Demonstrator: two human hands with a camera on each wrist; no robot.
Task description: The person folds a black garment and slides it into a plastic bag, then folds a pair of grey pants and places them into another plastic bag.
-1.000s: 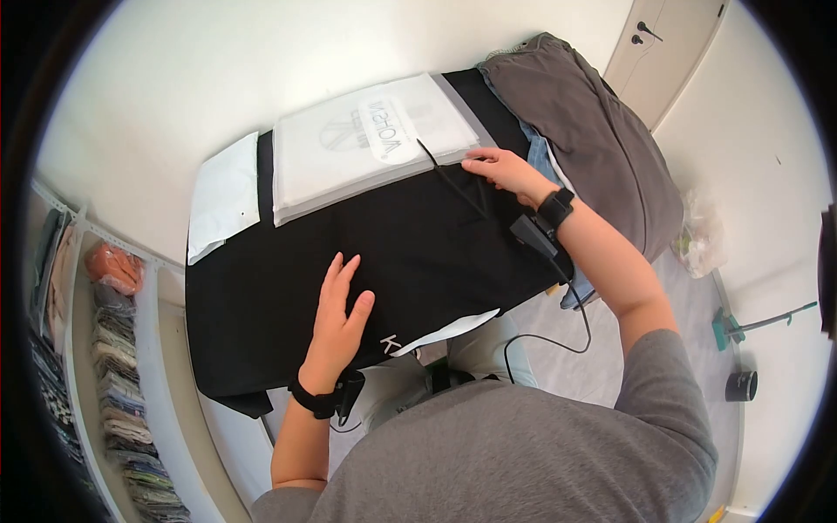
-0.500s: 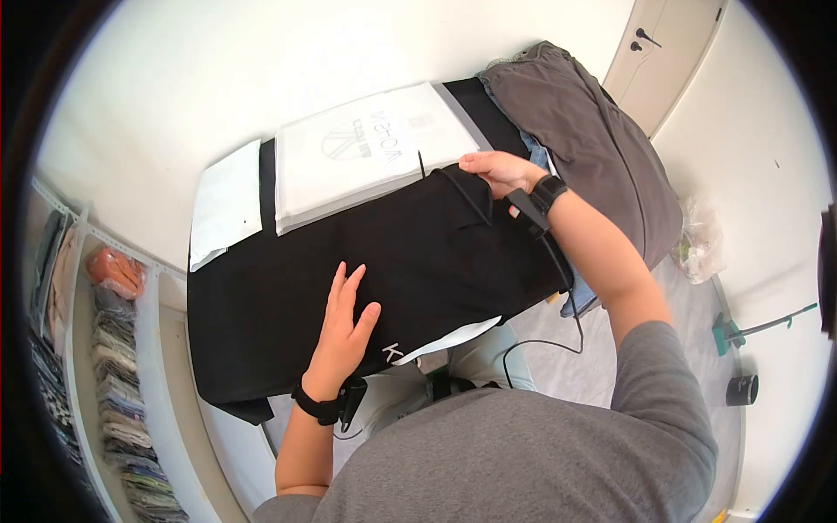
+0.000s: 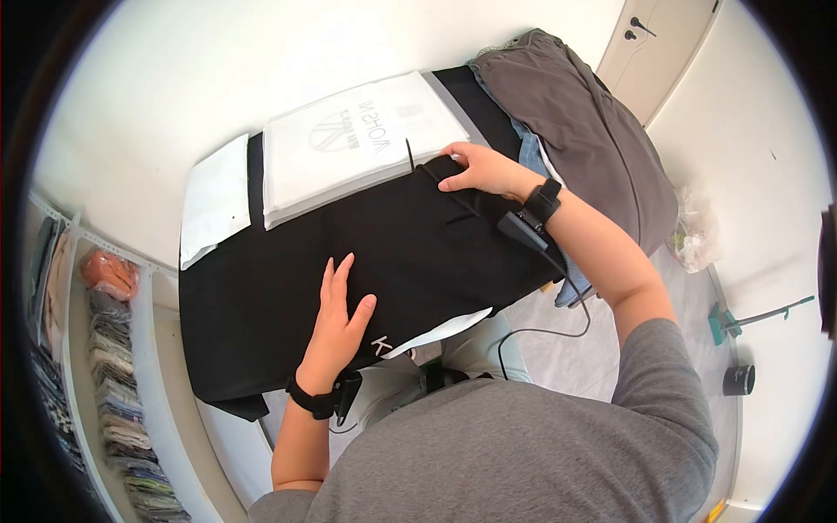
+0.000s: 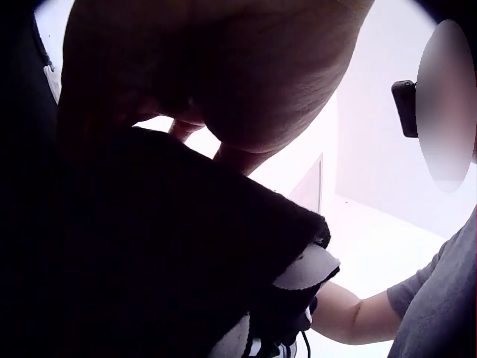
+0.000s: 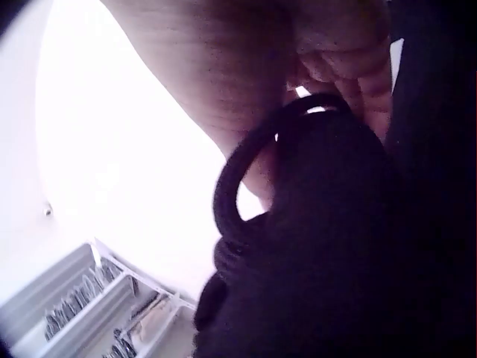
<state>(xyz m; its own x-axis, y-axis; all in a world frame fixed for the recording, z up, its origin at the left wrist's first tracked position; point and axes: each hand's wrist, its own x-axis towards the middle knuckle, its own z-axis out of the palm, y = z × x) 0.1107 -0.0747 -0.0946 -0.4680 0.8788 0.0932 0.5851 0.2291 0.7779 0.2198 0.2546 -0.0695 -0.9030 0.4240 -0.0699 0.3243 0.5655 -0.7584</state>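
Black fabric (image 3: 288, 296) with a white letter K near its front edge covers most of the table. My left hand (image 3: 334, 324) rests on it with straight fingers, thumb spread; the left wrist view shows this hand (image 4: 216, 67) above the dark cloth (image 4: 186, 239). At the far right part, my right hand (image 3: 493, 173) pinches a raised fold of the fabric between thumb and fingers, beside a black cord (image 3: 410, 155). In the right wrist view a loop of cord (image 5: 226, 195) stands up under the right hand (image 5: 261, 67).
Behind the fabric lies a stack of clear-white printed bags (image 3: 349, 144), with a white packet (image 3: 215, 196) left of it. Grey clothing (image 3: 593, 139) is heaped at the right. Shelves of folded, bagged garments (image 3: 122, 375) stand at the left; a plastic bag (image 3: 695, 231) is beyond the heap.
My right hand has moved from the bags' near corner onto the black fabric, taken hold of a fold and drawn it slightly left. The left hand has stayed about where it was.
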